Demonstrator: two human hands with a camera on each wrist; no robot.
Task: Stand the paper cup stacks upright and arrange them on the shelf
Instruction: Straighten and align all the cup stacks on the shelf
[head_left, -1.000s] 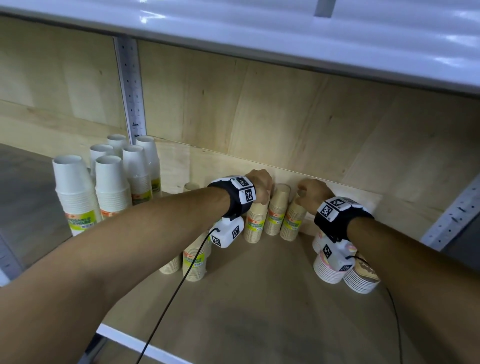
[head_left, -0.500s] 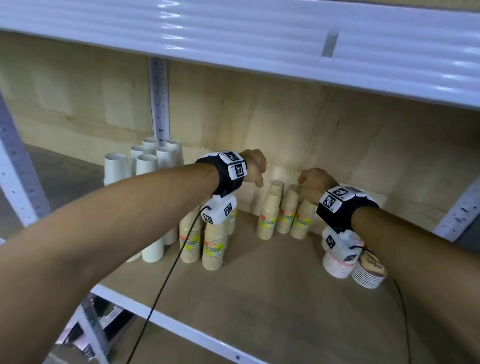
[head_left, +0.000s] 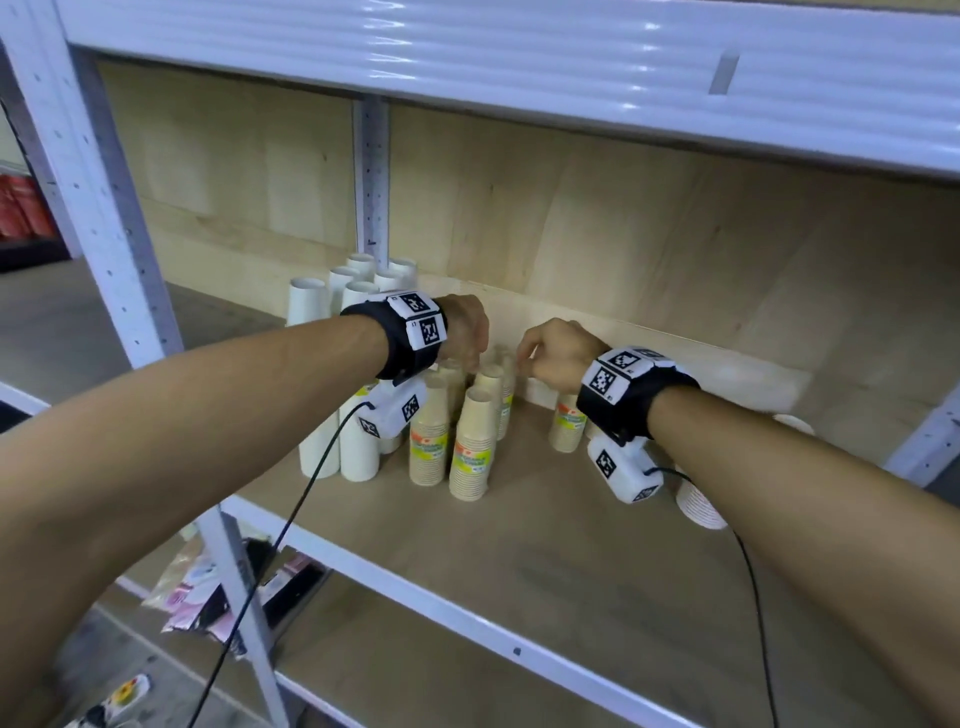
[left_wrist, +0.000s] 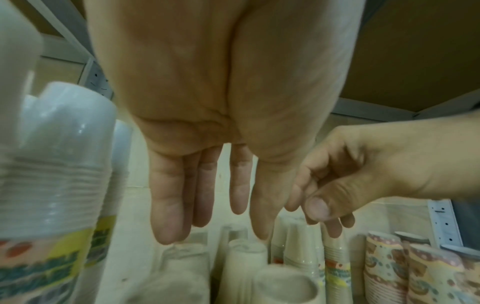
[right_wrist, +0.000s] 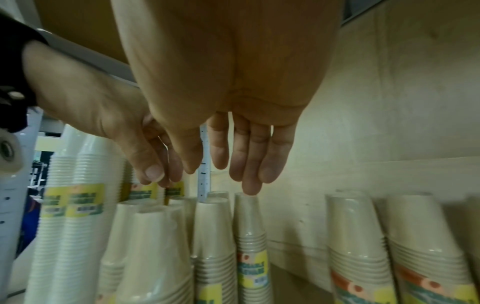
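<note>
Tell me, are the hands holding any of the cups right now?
No. The left hand and right hand both hang with straight, loose fingers just above the tan cup stacks. One right fingertip looks close to a stack top, but nothing is gripped.

You can't read any wording here: the yellow-green labels on the tan cup stacks carry print too blurred to make out, and the black-and-white square code tags on your wrist bands show patterns only, no letters or numbers
</note>
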